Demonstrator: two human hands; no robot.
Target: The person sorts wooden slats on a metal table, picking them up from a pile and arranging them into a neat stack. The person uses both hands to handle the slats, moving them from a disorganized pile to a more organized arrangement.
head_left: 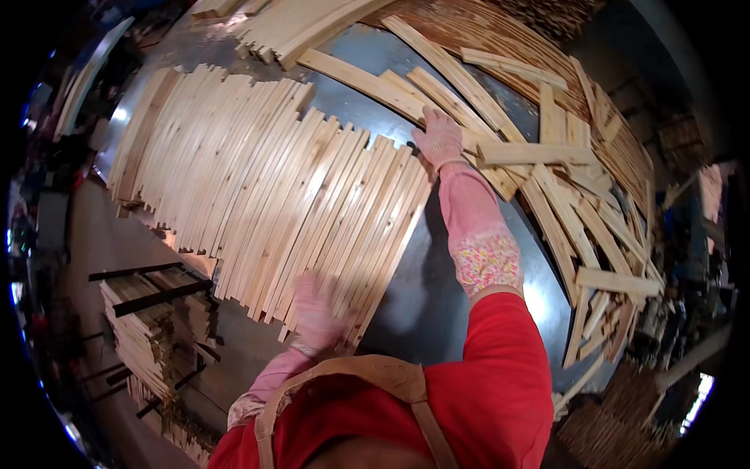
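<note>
Wooden strips [258,180] lie side by side in a wide row on the dark metal table [414,289]. My left hand [315,316], in a pale pink glove and blurred by motion, is over the near ends of the strips at the row's right part. Its fingers look stretched out and its thumb apart. At the far right corner of the row is my gloved right hand [441,139], its fingers and thumb apart, by the far end of the outermost strip. Its fingertips come close to the loose boards [453,98] beyond; whether they touch is unclear.
Loose wooden pieces [547,156] lie crisscrossed along the table's right side. More boards [301,27] rest at the far edge. Below the table on the left stands a stack of wood [141,336] on a dark rack. Further wood piles [625,426] lie at the lower right.
</note>
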